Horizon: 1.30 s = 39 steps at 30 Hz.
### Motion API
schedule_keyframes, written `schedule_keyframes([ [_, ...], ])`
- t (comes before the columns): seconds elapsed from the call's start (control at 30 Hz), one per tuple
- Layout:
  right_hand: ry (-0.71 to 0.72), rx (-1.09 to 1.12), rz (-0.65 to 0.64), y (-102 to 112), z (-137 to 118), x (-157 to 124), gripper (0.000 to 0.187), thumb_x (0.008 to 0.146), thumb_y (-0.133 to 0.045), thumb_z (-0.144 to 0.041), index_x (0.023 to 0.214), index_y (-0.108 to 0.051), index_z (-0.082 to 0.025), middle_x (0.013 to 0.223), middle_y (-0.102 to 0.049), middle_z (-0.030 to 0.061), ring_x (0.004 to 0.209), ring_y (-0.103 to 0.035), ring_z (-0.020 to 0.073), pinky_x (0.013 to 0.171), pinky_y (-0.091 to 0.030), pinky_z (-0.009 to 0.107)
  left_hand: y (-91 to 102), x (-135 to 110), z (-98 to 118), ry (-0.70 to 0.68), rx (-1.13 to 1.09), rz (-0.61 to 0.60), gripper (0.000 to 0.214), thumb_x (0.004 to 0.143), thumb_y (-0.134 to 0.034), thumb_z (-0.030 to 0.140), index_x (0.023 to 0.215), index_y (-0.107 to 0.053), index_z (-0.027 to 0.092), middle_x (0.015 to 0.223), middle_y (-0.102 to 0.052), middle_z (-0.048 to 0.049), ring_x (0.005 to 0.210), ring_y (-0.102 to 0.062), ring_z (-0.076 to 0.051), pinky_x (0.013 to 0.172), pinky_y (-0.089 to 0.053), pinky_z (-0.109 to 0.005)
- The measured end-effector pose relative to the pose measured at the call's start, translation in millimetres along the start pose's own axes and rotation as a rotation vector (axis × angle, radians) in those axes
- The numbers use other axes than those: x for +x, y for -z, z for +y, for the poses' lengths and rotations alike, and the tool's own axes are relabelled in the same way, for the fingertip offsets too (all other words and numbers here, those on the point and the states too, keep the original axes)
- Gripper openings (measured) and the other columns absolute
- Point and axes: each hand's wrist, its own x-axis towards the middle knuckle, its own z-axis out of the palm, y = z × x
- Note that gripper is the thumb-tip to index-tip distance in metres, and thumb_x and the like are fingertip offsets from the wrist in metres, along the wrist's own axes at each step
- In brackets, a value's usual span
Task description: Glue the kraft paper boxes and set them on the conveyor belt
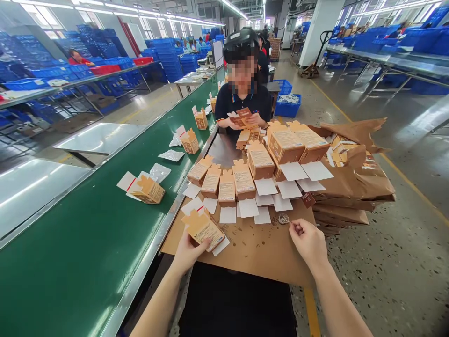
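— What are the hands doing?

— The left hand (187,250) grasps a small brown carton (202,229) with its top flaps open, resting on the cardboard sheet (259,252) near that sheet's left edge, just beside the green conveyor belt (80,243). The right hand (308,241) pinches the end of a small clear round item (283,218) between thumb and forefinger — I cannot tell what it is — near the sheet's right edge.

— And beyond them?

— A row of open cartons (228,182) stands across the middle of the sheet, each with a white slip (248,208) lying in front of it. Larger brown boxes (287,142) are stacked toward the far right corner, beside a pile of crumpled brown paper (354,187).

— Anything on the belt?

— A carton on white cards (148,189) sits near the belt's right edge, more cartons farther along. A person in a dark shirt (242,100) sits at the far end, holding a carton in both hands.
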Motion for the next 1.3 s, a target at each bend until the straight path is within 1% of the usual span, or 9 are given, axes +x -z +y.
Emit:
schedule_keyframes([
  [0.17,-0.046,0.094,0.081,-0.4,-14.5,-19.0,0.046,0.106,-0.069,-0.061,0.084,-0.082,-0.023,0.067,-0.073,0.0047,0.057,-0.064,0.0179,0.061,-0.056,0.029,1.5,9.5,-2.2,0.058,-0.002,-0.061,0.093,0.061,-0.107,0.073,0.131,-0.074,0.021,0.139,-0.086,-0.0200,0.135,-0.081,-0.045,0.121,-0.063,-0.061],
  [0.23,-0.041,0.205,0.038,-10.1,-32.1,-39.2,0.039,0.107,-0.071,-0.053,0.089,-0.086,-0.022,0.071,-0.076,0.0049,0.057,-0.066,0.0176,0.059,-0.057,0.028,2.9,11.9,0.0,0.085,-0.019,-0.070,0.099,0.058,-0.108,0.075,0.134,-0.073,0.021,0.139,-0.085,-0.0203,0.135,-0.081,-0.046,0.119,-0.064,-0.061],
  [0.33,0.024,0.378,-0.145,-38.7,-68.5,-72.9,0.028,0.109,-0.071,-0.039,0.089,-0.086,-0.024,0.073,-0.077,0.0026,0.058,-0.067,0.0162,0.057,-0.056,0.026,3.5,13.0,4.4,0.107,-0.029,-0.079,0.099,0.059,-0.107,0.074,0.135,-0.072,0.022,0.141,-0.085,-0.0200,0.136,-0.080,-0.046,0.118,-0.065,-0.060],
  [0.47,0.146,0.463,-0.285,-85.7,-109.2,-99.6,0.030,0.111,-0.064,-0.029,0.084,-0.078,-0.024,0.067,-0.068,-0.0014,0.053,-0.058,0.0123,0.055,-0.051,0.022,2.5,11.4,7.1,0.104,-0.009,-0.082,0.095,0.060,-0.108,0.071,0.132,-0.071,0.021,0.139,-0.085,-0.0196,0.136,-0.080,-0.045,0.118,-0.064,-0.060],
  [0.63,0.198,0.460,-0.324,-113.3,-119.1,-98.3,0.034,0.110,-0.061,-0.028,0.077,-0.069,-0.024,0.064,-0.063,-0.0015,0.054,-0.056,0.0127,0.055,-0.049,0.022,2.5,10.3,4.4,0.081,0.012,-0.096,0.089,0.064,-0.107,0.067,0.131,-0.070,0.021,0.133,-0.086,-0.0184,0.132,-0.081,-0.043,0.116,-0.065,-0.058],
  [0.77,0.190,0.464,-0.295,-105.0,-112.5,-92.4,0.030,0.108,-0.060,-0.024,0.080,-0.071,-0.025,0.066,-0.065,-0.0009,0.054,-0.057,0.0137,0.055,-0.049,0.023,1.0,6.4,3.5,0.056,0.017,-0.127,0.089,0.065,-0.107,0.064,0.133,-0.070,0.021,0.131,-0.085,-0.0184,0.129,-0.082,-0.043,0.114,-0.064,-0.059],
  [1.0,0.071,0.453,-0.225,-65.3,-95.8,-99.3,0.027,0.107,-0.067,-0.028,0.082,-0.077,-0.025,0.065,-0.067,-0.0013,0.051,-0.059,0.0133,0.052,-0.052,0.023,-12.4,-20.2,8.7,-0.091,0.165,-0.080,0.084,0.074,-0.102,0.051,0.146,-0.067,0.026,0.132,-0.083,-0.0150,0.124,-0.082,-0.040,0.112,-0.066,-0.056],
  [1.17,0.007,0.451,-0.201,-44.2,-87.3,-108.5,0.030,0.108,-0.067,-0.031,0.081,-0.078,-0.024,0.065,-0.068,-0.0007,0.052,-0.061,0.0133,0.052,-0.054,0.022,-19.7,-28.9,7.7,-0.130,0.232,-0.071,0.071,0.078,-0.099,0.046,0.140,-0.069,0.029,0.132,-0.083,-0.0147,0.123,-0.081,-0.040,0.108,-0.067,-0.052],
  [1.3,-0.029,0.455,-0.214,-38.1,-86.6,-114.2,0.036,0.111,-0.068,-0.039,0.081,-0.079,-0.024,0.064,-0.067,0.0002,0.052,-0.061,0.0142,0.052,-0.054,0.023,-21.2,-27.2,2.6,-0.110,0.242,-0.058,0.066,0.078,-0.098,0.048,0.136,-0.071,0.029,0.129,-0.084,-0.0136,0.121,-0.082,-0.038,0.104,-0.068,-0.051],
])
